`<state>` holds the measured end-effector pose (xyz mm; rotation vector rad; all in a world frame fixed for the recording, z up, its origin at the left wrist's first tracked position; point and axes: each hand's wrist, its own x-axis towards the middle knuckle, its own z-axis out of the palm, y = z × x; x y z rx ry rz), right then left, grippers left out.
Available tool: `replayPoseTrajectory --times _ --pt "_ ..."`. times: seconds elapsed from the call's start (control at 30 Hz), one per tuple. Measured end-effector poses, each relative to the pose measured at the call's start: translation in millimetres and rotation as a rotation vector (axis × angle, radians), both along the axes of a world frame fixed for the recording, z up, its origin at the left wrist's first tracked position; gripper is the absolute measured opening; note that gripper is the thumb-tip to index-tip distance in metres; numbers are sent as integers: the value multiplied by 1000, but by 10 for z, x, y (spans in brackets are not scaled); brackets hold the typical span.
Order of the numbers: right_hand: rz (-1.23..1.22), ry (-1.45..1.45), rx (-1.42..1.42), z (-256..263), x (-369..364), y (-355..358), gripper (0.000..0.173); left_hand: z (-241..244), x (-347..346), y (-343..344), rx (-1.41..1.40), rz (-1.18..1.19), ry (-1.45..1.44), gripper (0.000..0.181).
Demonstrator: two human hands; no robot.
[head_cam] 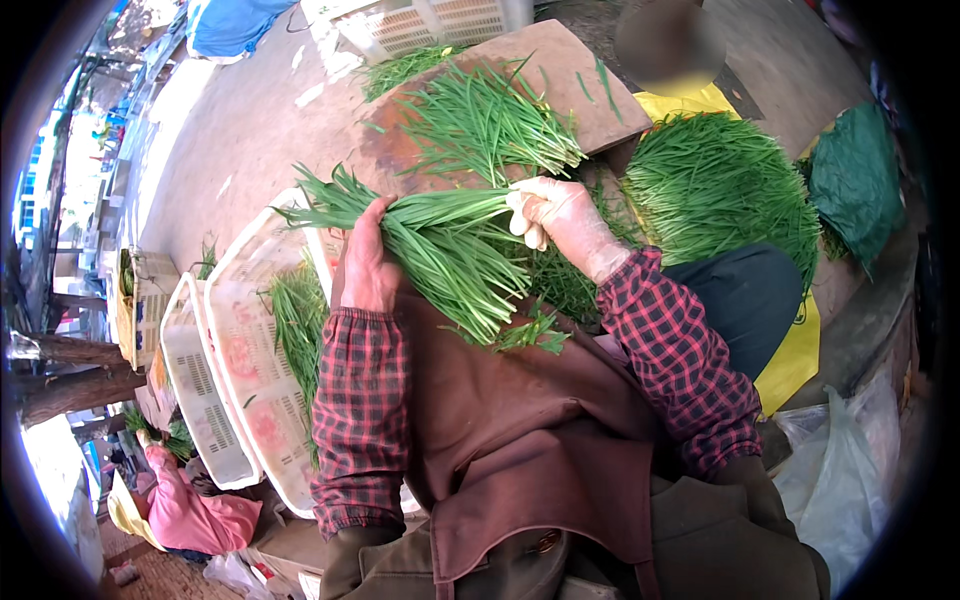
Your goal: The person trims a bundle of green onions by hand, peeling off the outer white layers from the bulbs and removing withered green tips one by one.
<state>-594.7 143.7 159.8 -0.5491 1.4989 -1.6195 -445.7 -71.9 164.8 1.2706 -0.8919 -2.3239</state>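
Note:
My left hand (371,262), bare, is closed around the leafy part of a bunch of garlic chives (450,259). The bunch splits into two sprays over my lap, one pointing right and one slanting down. My right hand (551,217) wears a pale glove and pinches the pale stem ends of the upper spray. Just beyond lies a loose spread of chives (480,116) on a brown board (592,120). Trimmed green bits (540,330) rest on my brown apron (510,397).
Chives are heaped on a yellow sheet (720,180) at right, beside a green bag (855,180). White plastic crates (259,360) stand at left, one containing chives. Another white crate (427,30) is at the back. A person in pink (199,510) sits lower left.

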Motion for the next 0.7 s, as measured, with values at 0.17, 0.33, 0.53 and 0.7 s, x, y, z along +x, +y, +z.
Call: replayPoseTrajectory --times 0.17,0.33,0.53,0.7 --pt "13 135 175 82 -22 -6 22 -118 -11 27 2 28 25 20" --pt "-46 -25 -45 156 107 36 21 -286 -22 35 -72 92 6 19" --pt "-287 143 -87 38 167 70 17 -445 68 -95 -148 231 -66 19" --pt "-355 274 -103 73 408 291 16 -593 168 -307 -209 324 -43 21"
